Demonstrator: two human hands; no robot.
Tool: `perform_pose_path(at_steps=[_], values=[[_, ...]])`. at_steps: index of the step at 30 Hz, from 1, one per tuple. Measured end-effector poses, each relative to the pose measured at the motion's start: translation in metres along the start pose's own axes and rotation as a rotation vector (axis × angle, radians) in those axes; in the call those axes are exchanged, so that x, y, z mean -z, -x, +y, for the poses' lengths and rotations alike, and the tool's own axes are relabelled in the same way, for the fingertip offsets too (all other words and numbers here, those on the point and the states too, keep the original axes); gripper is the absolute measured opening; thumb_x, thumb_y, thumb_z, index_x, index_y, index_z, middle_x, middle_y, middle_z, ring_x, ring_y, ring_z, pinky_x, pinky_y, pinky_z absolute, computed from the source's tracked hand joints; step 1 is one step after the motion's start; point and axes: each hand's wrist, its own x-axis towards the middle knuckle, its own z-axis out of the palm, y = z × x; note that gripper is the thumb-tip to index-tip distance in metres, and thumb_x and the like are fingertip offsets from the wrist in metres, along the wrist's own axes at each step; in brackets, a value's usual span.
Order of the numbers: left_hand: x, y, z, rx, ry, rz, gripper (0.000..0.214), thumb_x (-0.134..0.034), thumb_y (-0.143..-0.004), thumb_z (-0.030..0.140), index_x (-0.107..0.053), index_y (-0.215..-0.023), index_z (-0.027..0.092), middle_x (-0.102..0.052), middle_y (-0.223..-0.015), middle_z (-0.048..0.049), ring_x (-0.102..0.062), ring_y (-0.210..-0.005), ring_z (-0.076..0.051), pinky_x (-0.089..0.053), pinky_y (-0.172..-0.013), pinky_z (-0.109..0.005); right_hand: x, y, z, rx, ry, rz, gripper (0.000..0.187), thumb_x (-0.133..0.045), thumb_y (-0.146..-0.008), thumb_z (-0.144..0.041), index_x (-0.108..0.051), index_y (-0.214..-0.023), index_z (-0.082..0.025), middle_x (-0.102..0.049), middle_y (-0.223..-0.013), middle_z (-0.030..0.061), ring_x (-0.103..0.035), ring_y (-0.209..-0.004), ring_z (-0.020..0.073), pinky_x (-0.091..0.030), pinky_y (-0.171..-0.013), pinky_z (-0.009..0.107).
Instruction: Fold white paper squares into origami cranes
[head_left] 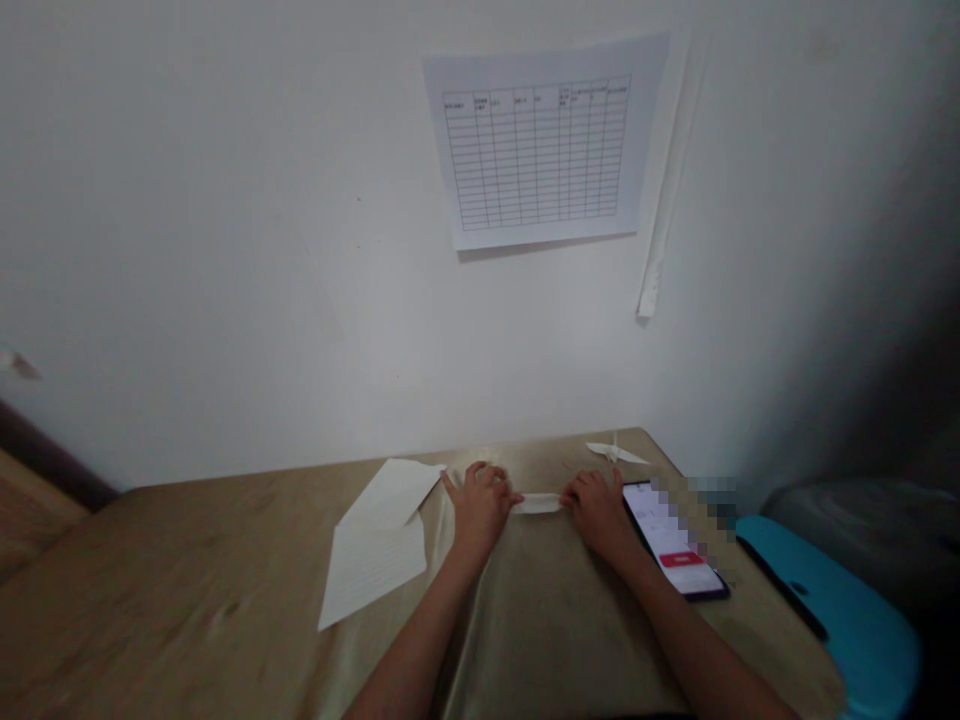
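A narrow folded strip of white paper [540,503] lies level on the brown-covered table between my two hands. My left hand [482,500] has its fingertips closed on the strip's left end, with the thumb side toward the paper. At the opposite end, the fingers of my right hand [595,503] pinch the strip. Left of my left hand are white paper sheets [379,555], overlapping and partly folded. Beyond my right hand rests a small folded paper figure [615,453] with pointed, wing-like ends.
A phone [675,545] with a lit screen lies right of my right hand. A turquoise rounded object [832,610] is by the table's right edge. The table [247,560] meets a white wall, where a printed chart [540,150] hangs.
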Motion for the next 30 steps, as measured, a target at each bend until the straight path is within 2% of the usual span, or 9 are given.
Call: perform_pose_path(at_steps=[4,7,13,16,18,20,24,27,30], values=[[-0.003,-0.001,-0.004,0.036,0.031,-0.001,0.009,-0.066,-0.088,0.026,-0.072,-0.082,0.027,-0.068,-0.126,-0.0001,-0.044,-0.133,-0.032,0.005,-0.113,-0.078,-0.004,-0.001,0.003,-0.002,-0.02,0.0,0.018,-0.052,-0.094,-0.02,-0.068,-0.086,-0.022,-0.069,-0.097,0.0039,-0.057,-0.105,0.0239,-0.013,-0.115,0.061],[-0.004,-0.001,-0.006,0.046,0.058,0.023,0.016,-0.063,-0.085,0.015,-0.072,-0.08,0.027,-0.068,-0.126,0.0,-0.046,-0.131,-0.031,-0.002,-0.112,-0.079,-0.005,-0.001,0.006,0.005,-0.029,0.003,0.018,-0.052,-0.094,-0.021,-0.068,-0.087,-0.022,-0.069,-0.098,0.0045,-0.056,-0.105,0.0239,-0.013,-0.115,0.06],[0.002,0.0,-0.011,0.101,0.109,0.054,0.015,-0.067,-0.085,0.024,-0.075,-0.073,0.029,-0.069,-0.124,0.0012,-0.047,-0.129,-0.033,-0.008,-0.11,-0.08,-0.005,-0.001,0.009,0.0,-0.024,0.002,0.016,-0.054,-0.093,-0.021,-0.069,-0.086,-0.023,-0.069,-0.097,0.0038,-0.057,-0.104,0.0241,-0.013,-0.115,0.06],[0.003,0.0,-0.012,0.092,0.099,0.063,0.007,-0.07,-0.085,0.029,-0.076,-0.087,0.032,-0.066,-0.131,0.0003,-0.043,-0.133,-0.034,-0.007,-0.111,-0.079,-0.004,0.0,0.006,0.009,-0.011,-0.001,0.016,-0.055,-0.093,-0.021,-0.069,-0.087,-0.023,-0.069,-0.097,0.0047,-0.058,-0.104,0.0242,-0.014,-0.115,0.061],[0.002,0.002,-0.01,0.056,0.096,0.068,0.02,-0.073,-0.084,0.034,-0.075,-0.103,0.037,-0.063,-0.137,-0.0005,-0.041,-0.136,-0.035,-0.007,-0.113,-0.076,-0.003,0.001,0.003,0.018,-0.011,-0.011,0.016,-0.055,-0.092,-0.021,-0.069,-0.086,-0.022,-0.069,-0.098,0.005,-0.058,-0.104,0.0242,-0.016,-0.115,0.061],[-0.001,0.004,-0.007,-0.003,0.105,0.042,0.03,-0.077,-0.081,0.039,-0.073,-0.11,0.041,-0.059,-0.141,0.0005,-0.039,-0.138,-0.035,-0.007,-0.114,-0.075,-0.003,0.002,-0.001,0.033,-0.025,-0.018,0.016,-0.055,-0.092,-0.021,-0.069,-0.087,-0.023,-0.069,-0.098,0.0046,-0.058,-0.105,0.0239,-0.016,-0.115,0.06],[-0.006,0.007,0.003,-0.083,0.108,-0.035,0.021,-0.082,-0.076,0.037,-0.077,-0.096,0.039,-0.058,-0.143,0.0026,-0.036,-0.139,-0.035,0.002,-0.113,-0.078,-0.006,0.004,-0.009,0.077,-0.078,-0.025,0.015,-0.056,-0.092,-0.02,-0.069,-0.087,-0.024,-0.069,-0.096,0.0027,-0.058,-0.106,0.0226,-0.012,-0.117,0.06],[-0.006,0.007,0.008,-0.067,0.111,-0.053,0.01,-0.083,-0.075,0.032,-0.077,-0.083,0.033,-0.06,-0.141,0.0034,-0.037,-0.139,-0.034,0.006,-0.112,-0.078,-0.008,0.004,-0.012,0.097,-0.093,-0.029,0.014,-0.057,-0.091,-0.02,-0.069,-0.086,-0.024,-0.069,-0.096,0.0022,-0.059,-0.107,0.022,-0.011,-0.118,0.06],[-0.004,0.005,0.008,-0.014,0.124,-0.05,0.003,-0.08,-0.078,0.031,-0.077,-0.078,0.031,-0.062,-0.138,0.0027,-0.039,-0.137,-0.033,0.006,-0.112,-0.078,-0.009,0.003,-0.013,0.105,-0.081,-0.03,0.013,-0.058,-0.091,-0.021,-0.07,-0.086,-0.024,-0.069,-0.095,0.0022,-0.059,-0.106,0.0218,-0.011,-0.118,0.06]])
